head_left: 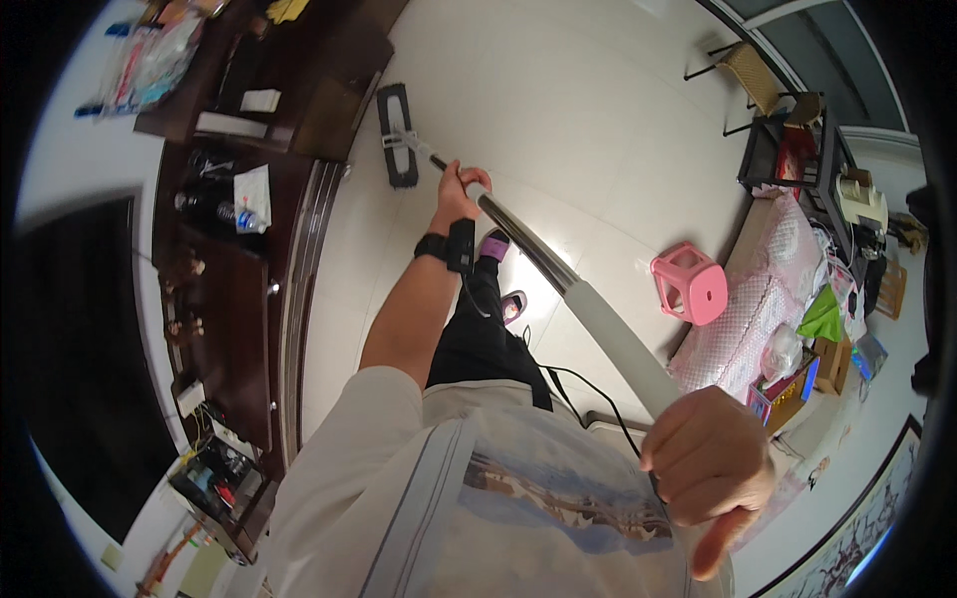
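Note:
A flat mop reaches across the view, its long white and silver pole (533, 244) slanting from upper left to lower right. Its dark rectangular mop head (403, 164) lies on the floor beside the dark cabinet. My left hand (460, 193), with a black band and a small device on the wrist, is wrapped round the lower part of the pole. Close to my chest on the right, my right hand (713, 463) grips the pole's upper end, fingers curled and thumb pointing down. The very end of the pole is hidden by that hand.
Along the left runs a dark wooden cabinet (234, 339) with bottles and papers on it. A pink plastic stool (691, 284) stands to the right, near a seat with a pink checked cover (743, 319). A wicker chair (750, 78) is at the far right. My feet are on the pale tiled floor (558, 110).

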A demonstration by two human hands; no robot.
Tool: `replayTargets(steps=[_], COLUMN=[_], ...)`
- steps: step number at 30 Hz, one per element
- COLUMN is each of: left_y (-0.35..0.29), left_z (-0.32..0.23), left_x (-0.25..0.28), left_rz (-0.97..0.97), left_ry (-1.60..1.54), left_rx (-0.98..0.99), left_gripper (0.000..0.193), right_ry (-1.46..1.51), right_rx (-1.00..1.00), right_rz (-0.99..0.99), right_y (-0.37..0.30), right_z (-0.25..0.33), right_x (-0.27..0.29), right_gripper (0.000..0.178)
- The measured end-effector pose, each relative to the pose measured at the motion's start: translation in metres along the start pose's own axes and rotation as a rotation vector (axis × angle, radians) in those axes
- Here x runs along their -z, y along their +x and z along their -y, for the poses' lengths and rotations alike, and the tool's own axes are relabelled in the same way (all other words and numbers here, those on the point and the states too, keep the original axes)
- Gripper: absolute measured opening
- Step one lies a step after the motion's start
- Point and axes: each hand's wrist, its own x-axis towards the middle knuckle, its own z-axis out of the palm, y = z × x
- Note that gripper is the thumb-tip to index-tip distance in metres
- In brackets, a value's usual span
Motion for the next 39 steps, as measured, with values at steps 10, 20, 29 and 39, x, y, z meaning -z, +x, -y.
replayTargets(steps=[10,20,29,39], left_y=[0.189,0.112,-0.110,-0.248], left_z=[0.052,0.119,0.136,0.112], left_x=[-0.156,-0.200,-0.074,0.120], left_rz=[-0.137,0.134,-0.073,-0.158], left_ry=[-0.293,0.119,0.021,1.170], left_rx=[0.368,0.547,0.548,-0.122], left_gripper=[0.031,0.007,0.015,0.023], right_ry=[-0.204,-0.507,-0.892,0.333], right_rx=[0.026,0.382,0.539,0.127], right_rz=[-0.648,-1.596,-2.047,-0.772], right_y=[-0.046,-0.095,-0.120,-0.092], right_z=[-0.044,0.034,0.088,-0.013], right_x=[0.062,0.019,-0.030,-0.081], right_gripper=[0.045,0.047,0.030,0.062])
